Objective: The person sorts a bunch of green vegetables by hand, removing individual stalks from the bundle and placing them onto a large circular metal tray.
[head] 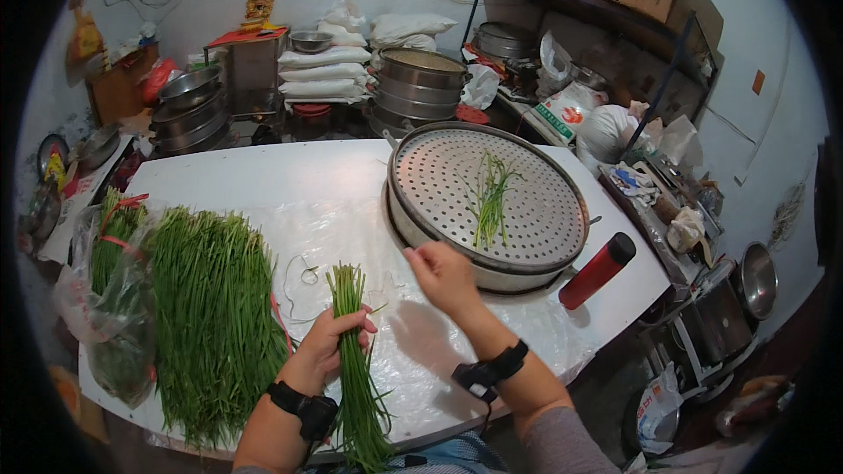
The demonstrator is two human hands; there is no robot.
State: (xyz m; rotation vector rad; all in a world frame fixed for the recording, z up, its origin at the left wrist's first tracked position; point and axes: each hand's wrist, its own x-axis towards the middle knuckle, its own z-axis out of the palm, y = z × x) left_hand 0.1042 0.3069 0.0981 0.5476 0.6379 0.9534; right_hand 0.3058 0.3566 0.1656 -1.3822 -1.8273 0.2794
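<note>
My left hand [339, 336] grips an upright bunch of garlic chives [352, 368], cut ends up, leaves hanging toward the table's front edge. Beside it, my right hand [444, 276] is raised with curled fingers at the near-left rim of a round perforated steamer tray [435, 191]. I see nothing sticking out of that hand, though its palm is hidden. Several loose chive stalks [490, 204] lie on the tray. A broad pile of chives [211, 316] covers the table left of my left hand. Farther left, a clear plastic bag [122, 342] holds more chives bound with red ties.
A red bottle [596, 273] with a black cap stands right of the steamer. Clear plastic sheeting [323, 224] covers part of the white table [290, 161]. Stacked steamers [418, 89] and white sacks [326, 72] stand behind; a cluttered rack [593, 20] is at back right.
</note>
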